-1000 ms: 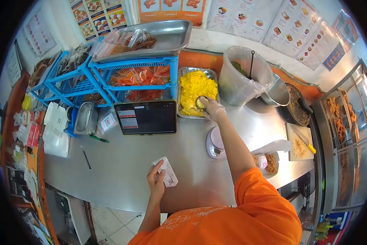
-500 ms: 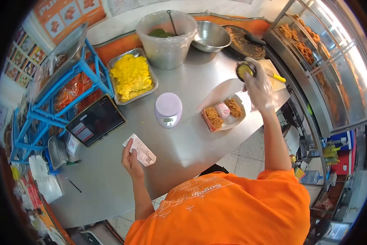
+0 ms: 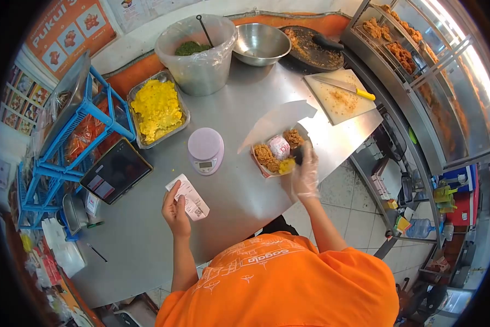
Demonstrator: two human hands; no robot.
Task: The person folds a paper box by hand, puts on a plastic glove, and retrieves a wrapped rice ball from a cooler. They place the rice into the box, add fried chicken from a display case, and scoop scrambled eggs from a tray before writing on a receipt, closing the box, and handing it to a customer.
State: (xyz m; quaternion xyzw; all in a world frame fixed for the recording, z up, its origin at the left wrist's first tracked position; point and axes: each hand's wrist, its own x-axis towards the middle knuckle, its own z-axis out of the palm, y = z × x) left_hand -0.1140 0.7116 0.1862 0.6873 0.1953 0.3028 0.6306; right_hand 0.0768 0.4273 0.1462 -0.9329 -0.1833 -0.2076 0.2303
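Steel counter fills the head view. Your gloved right hand, centre right, hides the scoop it tips over the food box; whether its fingers are clenched, you can't tell. Your left hand pinches one receipt, centre left. Two fried pieces and one yellow mound show inside.

We see a small round scale sitting mid-counter, and a tray of yellow food lying toward the back edge. Just beside the tray stands a plastic-lined tub of greens with a ladle handle poking out, then a steel bowl and a dark pan along the back. Over at the right corner, a cutting board carries a yellow-handled knife. At the left edge, a tablet leans against blue racks.
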